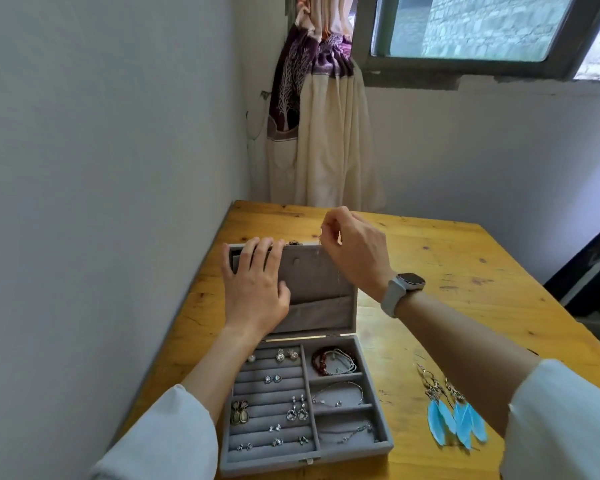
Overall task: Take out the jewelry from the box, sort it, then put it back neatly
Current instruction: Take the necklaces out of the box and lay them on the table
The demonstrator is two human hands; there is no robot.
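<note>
L hand [255, 289] spread flat on upright lid of grey velvet jewelry box [347, 393]; R hand [352, 249] pinching thin silver chain [340, 271] above lid. Blue feather earrings [456, 417] on yellow wooden bench [447, 271].

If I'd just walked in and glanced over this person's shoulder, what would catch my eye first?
Probably the open grey jewelry box at the near left of the wooden table, its compartments full of earrings and bracelets. Next, the bright blue feather earrings lying on the table to its right. Above, the left hand steadies the raised lid while the right hand pinches a thin chain hanging in front of it.
</note>
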